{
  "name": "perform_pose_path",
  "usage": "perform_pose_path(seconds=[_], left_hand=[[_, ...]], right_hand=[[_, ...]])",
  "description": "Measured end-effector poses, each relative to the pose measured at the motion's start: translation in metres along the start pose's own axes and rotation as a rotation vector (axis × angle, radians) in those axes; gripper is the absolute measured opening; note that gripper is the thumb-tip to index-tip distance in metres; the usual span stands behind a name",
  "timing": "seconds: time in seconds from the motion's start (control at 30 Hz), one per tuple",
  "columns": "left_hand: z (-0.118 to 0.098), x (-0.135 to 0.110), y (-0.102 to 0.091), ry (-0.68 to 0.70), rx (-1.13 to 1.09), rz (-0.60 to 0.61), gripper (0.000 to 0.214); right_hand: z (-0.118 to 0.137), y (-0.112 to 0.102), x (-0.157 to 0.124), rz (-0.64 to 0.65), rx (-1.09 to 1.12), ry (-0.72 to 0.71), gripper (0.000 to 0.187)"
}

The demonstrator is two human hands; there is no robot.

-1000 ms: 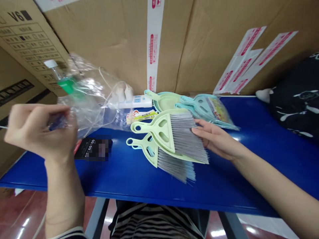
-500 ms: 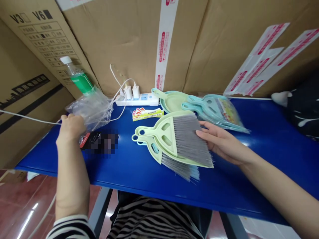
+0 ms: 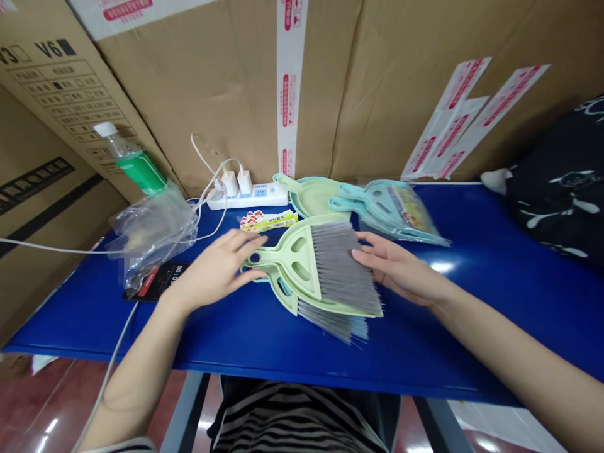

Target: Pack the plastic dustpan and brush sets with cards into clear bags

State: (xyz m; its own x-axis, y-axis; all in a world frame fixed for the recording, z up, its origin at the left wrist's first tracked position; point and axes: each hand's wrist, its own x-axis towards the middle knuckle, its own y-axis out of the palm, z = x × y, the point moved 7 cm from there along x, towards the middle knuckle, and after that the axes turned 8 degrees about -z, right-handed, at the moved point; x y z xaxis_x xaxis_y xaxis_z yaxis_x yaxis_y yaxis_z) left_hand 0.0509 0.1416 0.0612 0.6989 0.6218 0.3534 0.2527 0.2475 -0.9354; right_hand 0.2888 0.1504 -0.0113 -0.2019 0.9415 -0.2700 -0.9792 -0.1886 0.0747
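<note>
Hands open, left hand point(image 3: 214, 270) and right hand point(image 3: 401, 267) either side of a pale green hand broom point(image 3: 302, 267)
Neither closes: left fingertips point(image 3: 240, 240) touch its handle end, right fingers point(image 3: 372, 258) its grey bristles. It lies stacked on a second broom point(image 3: 283, 296), half hidden, on the blue table point(image 3: 495, 302) — two out, while pale blue pans point(image 3: 377, 204) lie in a clear bag, a round green dustpan point(image 3: 314, 195) beyond. A black packet point(image 3: 155, 281) is partly covered by a plastic bag point(image 3: 151, 233) — its print is hard to read.

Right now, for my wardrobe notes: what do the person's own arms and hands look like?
The left hand, right hand, left forearm and right forearm are bare, without gloves. A black-and-white striped top shows below, its left sleeve at the picture's bottom edge.
</note>
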Motion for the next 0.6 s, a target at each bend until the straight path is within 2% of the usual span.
perform_pose_path(seconds=[0.13,0.2,0.23,0.3,0.37,0.4,0.47,0.53,0.6], left_hand=[[-0.014,0.004,0.013,0.015,-0.058,0.016,0.049],[-0.014,0.004,0.013,-0.003,-0.065,-0.015,0.046],[-0.014,0.004,0.012,-0.011,-0.061,-0.031,0.046],[-0.014,0.004,0.01,-0.02,-0.045,-0.059,0.044],[-0.016,0.004,0.008,-0.009,-0.027,-0.088,0.042],[-0.018,0.005,0.008,0.004,-0.019,-0.103,0.042],[-0.025,0.006,0.007,0.033,0.0,-0.131,0.041],[-0.031,0.007,0.007,0.06,0.024,-0.157,0.039],[-0.038,0.008,0.006,0.078,0.055,-0.181,0.038]], right_hand=[[-0.001,0.001,0.002,0.054,-0.06,-0.027,0.064],[0.005,-0.006,0.003,-0.009,-0.165,-0.105,0.058],[0.013,-0.012,0.001,-0.095,-0.239,-0.196,0.054],[0.036,-0.02,-0.011,-0.319,-0.428,-0.474,0.043],[0.058,-0.01,-0.033,-0.453,-0.65,-0.786,0.029],[0.062,0.002,-0.043,-0.435,-0.759,-0.912,0.024],[0.061,0.03,-0.058,-0.274,-0.951,-1.089,0.021],[0.052,0.051,-0.065,-0.144,-1.074,-1.17,0.022],[0.045,0.061,-0.066,-0.09,-1.122,-1.174,0.023]])
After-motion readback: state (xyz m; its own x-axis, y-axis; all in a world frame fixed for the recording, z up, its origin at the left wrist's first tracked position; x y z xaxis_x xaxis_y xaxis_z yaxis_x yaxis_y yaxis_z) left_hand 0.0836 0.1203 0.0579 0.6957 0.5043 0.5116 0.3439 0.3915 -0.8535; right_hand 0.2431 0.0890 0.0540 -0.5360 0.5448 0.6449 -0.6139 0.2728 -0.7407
